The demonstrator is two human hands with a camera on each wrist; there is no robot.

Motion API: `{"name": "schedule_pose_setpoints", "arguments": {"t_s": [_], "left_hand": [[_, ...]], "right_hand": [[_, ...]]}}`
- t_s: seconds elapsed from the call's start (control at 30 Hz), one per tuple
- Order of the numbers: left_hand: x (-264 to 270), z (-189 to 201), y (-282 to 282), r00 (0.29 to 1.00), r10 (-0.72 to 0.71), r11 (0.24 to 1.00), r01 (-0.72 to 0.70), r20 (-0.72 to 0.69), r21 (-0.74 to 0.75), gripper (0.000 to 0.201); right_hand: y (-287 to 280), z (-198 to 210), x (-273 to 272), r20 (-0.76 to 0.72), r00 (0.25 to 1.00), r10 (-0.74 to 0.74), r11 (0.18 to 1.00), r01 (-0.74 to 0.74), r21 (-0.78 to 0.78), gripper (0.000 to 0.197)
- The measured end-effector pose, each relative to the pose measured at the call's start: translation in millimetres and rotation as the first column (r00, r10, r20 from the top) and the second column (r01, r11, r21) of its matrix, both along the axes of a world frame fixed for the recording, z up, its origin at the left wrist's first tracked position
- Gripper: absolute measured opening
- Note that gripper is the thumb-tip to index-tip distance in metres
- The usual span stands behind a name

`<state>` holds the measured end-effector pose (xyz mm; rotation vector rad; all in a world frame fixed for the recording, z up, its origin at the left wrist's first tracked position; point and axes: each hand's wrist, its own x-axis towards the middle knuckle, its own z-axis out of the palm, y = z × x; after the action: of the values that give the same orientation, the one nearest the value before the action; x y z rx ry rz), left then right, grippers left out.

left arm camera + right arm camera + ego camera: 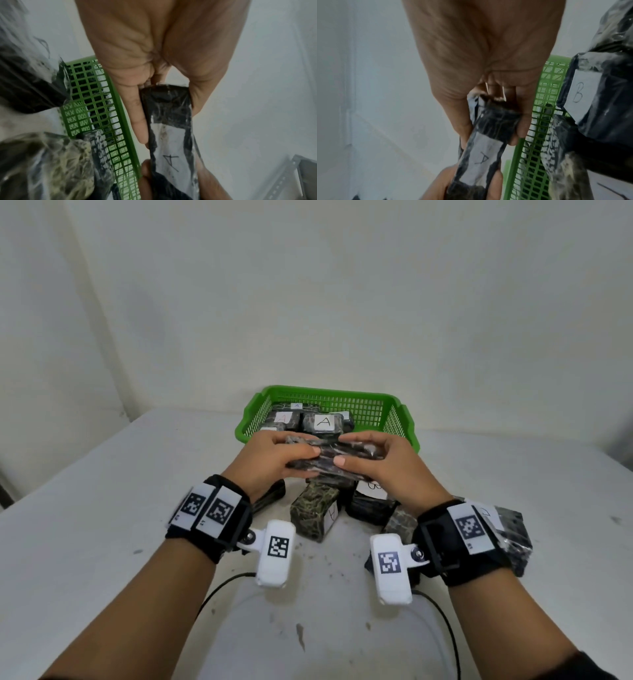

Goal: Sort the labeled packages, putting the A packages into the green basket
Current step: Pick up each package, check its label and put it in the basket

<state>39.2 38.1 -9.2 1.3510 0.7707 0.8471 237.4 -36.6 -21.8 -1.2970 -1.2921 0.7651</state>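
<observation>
White tabletop [102, 491] — both hands [270, 460] grip crinkly plastic-wrapped package [337, 455].

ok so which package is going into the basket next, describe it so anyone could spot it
Start at the green basket at the table's far edge. Just in front of its near rim, the left hand and right hand grip a flat dark wrapped package between them. It is the only one off the table, and its underside label reads A.

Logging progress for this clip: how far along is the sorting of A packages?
Partway. Done: several A packages already lie in the green basket. In hand: both the left hand and right hand grip a dark package whose label reads A in the wrist views, just short of the basket. Left: the pile on the table, which includes a B package.
</observation>
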Motion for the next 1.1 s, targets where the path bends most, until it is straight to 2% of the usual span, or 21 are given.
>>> {"name": "schedule_pose_setpoints", "arguments": {"t_s": [0.07,0.17,0.3,0.43,0.53,0.63,0.73,0.8,0.9,1.0,1.1], "left_hand": [[1,1,4,0.999,-0.024,0.998,0.026,0.047,-0.049,0.021],[7,-1,4,0.997,-0.041,0.995,0.046,0.058,-0.093,0.027],[14,-6,3,0.998,-0.054,0.997,0.056,0.036,-0.048,0.024],[16,-11,5,0.996,-0.087,0.996,0.087,0.029,0.000,0.032],[15,-19,8,0.999,-0.025,0.991,0.021,0.033,0.131,0.040],[14,-28,8,0.999,-0.017,0.964,0.005,0.040,0.266,0.049],[13,-35,8,0.998,-0.058,0.944,0.051,0.013,0.326,0.054],[13,-34,7,0.992,-0.125,0.960,0.115,0.023,0.256,0.061],[14,-37,6,0.985,-0.141,0.989,0.137,0.098,0.050,0.054],[15,-43,9,0.997,-0.044,0.995,0.038,0.067,0.091,0.036],[15,-44,8,0.997,-0.056,0.990,0.048,0.060,0.131,0.040]], "right_hand": [[-1,2,6,-0.081,0.997,0.000,1.000,0.000,-0.007,0.032],[-2,1,13,-0.077,0.996,-0.042,0.999,0.043,0.011,0.031],[0,-4,12,0.000,0.997,-0.076,0.996,0.076,0.046,0.031],[-2,-9,13,-0.018,0.995,-0.097,0.992,0.099,0.084,0.030],[-4,-13,14,-0.021,0.996,-0.086,0.996,0.086,0.036,0.051],[-4,-16,17,-0.169,0.984,-0.065,0.996,0.053,-0.079,0.073],[-6,-16,19,-0.319,0.946,-0.060,0.995,0.031,-0.094,0.060],[-8,-17,21,-0.342,0.936,-0.080,0.997,0.069,-0.046,0.049],[-11,-17,23,-0.285,0.953,-0.102,0.994,0.106,-0.002,0.040],[-11,-17,21,-0.253,0.962,-0.105,0.994,0.107,-0.007,0.039],[-11,-17,16,-0.186,0.972,-0.147,0.989,0.150,0.004,0.044]]}}
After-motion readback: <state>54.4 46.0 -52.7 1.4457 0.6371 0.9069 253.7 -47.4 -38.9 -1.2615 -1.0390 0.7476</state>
